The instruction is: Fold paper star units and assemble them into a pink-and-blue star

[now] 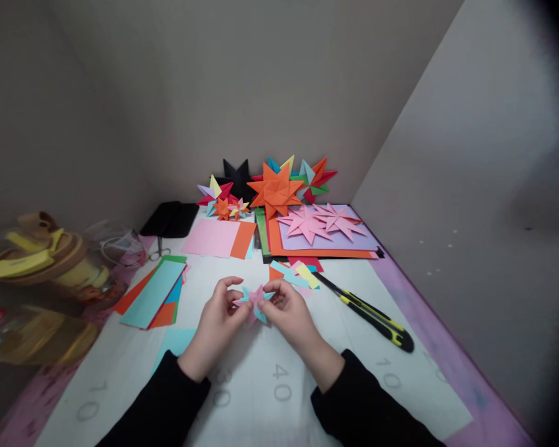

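Observation:
Between both hands is a small folded paper star [255, 297] in pink and light blue, held just above the white mat. My left hand [224, 310] pinches its left side with thumb and fingers. On the other side, my right hand [286, 307] grips it with the thumb pressed on the front near the centre. Some of the star's points are hidden behind the fingers. Small paper strips [294, 274] in orange, blue and yellow lie just beyond my right hand. A light blue sheet [174, 343] is partly covered by my left forearm.
A yellow-and-black box cutter [366, 311] lies at the right. Fanned coloured paper strips [153, 295] and scissors [159, 249] are at the left. Finished paper stars [276, 189] and stacked sheets [209, 238] stand at the back. A plant pot [51, 261] and bottle [41, 335] edge the left.

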Available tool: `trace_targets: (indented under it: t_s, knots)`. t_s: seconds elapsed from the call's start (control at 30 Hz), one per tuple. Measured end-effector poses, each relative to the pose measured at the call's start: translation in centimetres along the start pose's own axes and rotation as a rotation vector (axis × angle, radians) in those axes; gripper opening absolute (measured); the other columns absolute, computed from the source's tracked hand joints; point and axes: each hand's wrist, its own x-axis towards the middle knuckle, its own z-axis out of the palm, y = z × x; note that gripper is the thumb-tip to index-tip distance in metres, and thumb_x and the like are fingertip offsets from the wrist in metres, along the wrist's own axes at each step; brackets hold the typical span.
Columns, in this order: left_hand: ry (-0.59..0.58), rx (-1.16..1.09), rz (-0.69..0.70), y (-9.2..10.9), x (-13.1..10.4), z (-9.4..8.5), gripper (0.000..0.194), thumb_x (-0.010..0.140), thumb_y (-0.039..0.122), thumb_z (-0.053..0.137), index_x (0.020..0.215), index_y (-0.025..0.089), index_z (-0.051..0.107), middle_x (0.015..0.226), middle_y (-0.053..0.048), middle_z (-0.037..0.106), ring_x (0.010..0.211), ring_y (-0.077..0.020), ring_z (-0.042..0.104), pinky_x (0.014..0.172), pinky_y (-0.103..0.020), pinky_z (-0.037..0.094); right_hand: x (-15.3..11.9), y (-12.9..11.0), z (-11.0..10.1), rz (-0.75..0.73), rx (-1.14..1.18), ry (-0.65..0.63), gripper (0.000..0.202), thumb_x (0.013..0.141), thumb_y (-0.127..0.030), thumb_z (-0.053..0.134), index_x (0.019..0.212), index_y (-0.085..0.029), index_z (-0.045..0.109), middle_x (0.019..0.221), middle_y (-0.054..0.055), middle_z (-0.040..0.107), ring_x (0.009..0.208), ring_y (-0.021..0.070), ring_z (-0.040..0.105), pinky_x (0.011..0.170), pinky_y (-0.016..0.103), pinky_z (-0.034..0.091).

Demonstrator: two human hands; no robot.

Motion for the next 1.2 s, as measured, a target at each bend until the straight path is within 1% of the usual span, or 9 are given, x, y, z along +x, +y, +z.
trace_targets:
  t_s: [0.13, 0.23, 0.33, 0.47, 0.63, 0.77, 0.93, 1.03, 1.2]
  knots:
    - [0.04, 0.043, 0.059, -0.2, 0.0, 0.0, 0.033, 0.08, 0.03, 0.058, 0.109, 0.022, 0.044, 0.075, 0.003, 0.056, 0.068, -0.0129, 0.058, 0.062, -0.023, 0.046, -0.3, -0.1, -0.2, -0.237, -0.181, 0.045, 0.006, 0.072, -0.016, 0.059, 0.075, -0.02, 0.055, 0.082, 0.002, 0.056, 0.076, 0.0153, 0.053, 0.063, 0.025, 0.042]
    - [0.068, 0.055, 0.083, -0.4, 0.0, -0.1, 0.032, 0.079, 0.027, 0.059, 0.107, 0.022, 0.046, 0.078, 0.001, 0.058, 0.072, -0.0144, 0.06, 0.066, -0.025, 0.047, -0.5, -0.2, -0.3, -0.397, -0.269, 0.069, 0.009, 0.072, -0.011, 0.058, 0.074, -0.021, 0.058, 0.088, 0.004, 0.054, 0.088, 0.0183, 0.053, 0.074, 0.03, 0.045]
    - [0.092, 0.077, 0.115, -0.5, -0.1, -0.1, 0.029, 0.078, 0.025, 0.059, 0.105, 0.022, 0.048, 0.08, 0.001, 0.06, 0.073, -0.0146, 0.06, 0.067, -0.025, 0.047, -0.6, -0.3, -0.4, -0.474, -0.336, 0.075, 0.012, 0.074, -0.01, 0.059, 0.077, -0.021, 0.06, 0.087, 0.003, 0.052, 0.087, 0.0184, 0.053, 0.078, 0.033, 0.045]
    - [0.128, 0.094, 0.135, -0.3, -0.3, 0.2, 0.024, 0.078, 0.024, 0.058, 0.101, 0.022, 0.052, 0.077, 0.002, 0.059, 0.072, -0.0144, 0.06, 0.066, -0.025, 0.048, -0.9, -0.4, -0.4, -0.582, -0.427, 0.126, 0.014, 0.076, -0.009, 0.056, 0.078, -0.021, 0.063, 0.082, 0.004, 0.05, 0.082, 0.0181, 0.051, 0.073, 0.033, 0.046]
    - [0.191, 0.06, 0.102, 0.1, -0.5, 0.6, 0.022, 0.076, 0.022, 0.057, 0.098, 0.021, 0.054, 0.076, 0.002, 0.059, 0.071, -0.0146, 0.059, 0.065, -0.024, 0.047, -1.3, -0.5, -0.2, -0.721, -0.468, 0.216, 0.021, 0.078, -0.006, 0.051, 0.074, -0.022, 0.064, 0.076, 0.003, 0.048, 0.075, 0.0176, 0.048, 0.068, 0.033, 0.045]
    - [0.172, 0.0, 0.07, -0.1, -0.4, 0.7, 0.024, 0.076, 0.024, 0.059, 0.099, 0.02, 0.053, 0.076, 0.001, 0.059, 0.073, -0.0149, 0.06, 0.066, -0.025, 0.047, -1.2, -0.3, -0.2, -0.686, -0.443, 0.203, 0.02, 0.076, -0.006, 0.052, 0.075, -0.021, 0.064, 0.078, 0.003, 0.05, 0.078, 0.0182, 0.049, 0.07, 0.033, 0.045]
    - [0.108, -0.044, 0.061, -0.3, -0.3, 0.6, 0.028, 0.077, 0.029, 0.062, 0.102, 0.021, 0.051, 0.077, 0.001, 0.061, 0.073, -0.0146, 0.061, 0.067, -0.025, 0.048, -0.6, -0.1, -0.3, -0.484, -0.366, 0.166, 0.013, 0.074, -0.01, 0.058, 0.078, -0.021, 0.063, 0.083, 0.003, 0.052, 0.085, 0.0186, 0.052, 0.077, 0.034, 0.045]
    - [0.107, -0.034, 0.047, -0.3, -0.2, 0.5, 0.029, 0.076, 0.031, 0.063, 0.1, 0.02, 0.052, 0.076, 0.002, 0.059, 0.069, -0.0135, 0.059, 0.064, -0.023, 0.047, -0.4, -0.1, -0.3, -0.399, -0.31, 0.131, 0.011, 0.075, -0.013, 0.06, 0.081, -0.021, 0.062, 0.087, 0.003, 0.054, 0.087, 0.0184, 0.053, 0.074, 0.031, 0.045]
    - [0.054, -0.075, 0.005, -0.4, -0.1, 0.3, 0.031, 0.076, 0.032, 0.064, 0.102, 0.02, 0.053, 0.075, 0.003, 0.056, 0.067, -0.0123, 0.056, 0.061, -0.022, 0.045, -0.3, -0.1, -0.4, -0.348, -0.263, 0.091, 0.008, 0.076, -0.015, 0.06, 0.082, -0.021, 0.062, 0.087, 0.003, 0.056, 0.086, 0.0175, 0.054, 0.071, 0.028, 0.045]
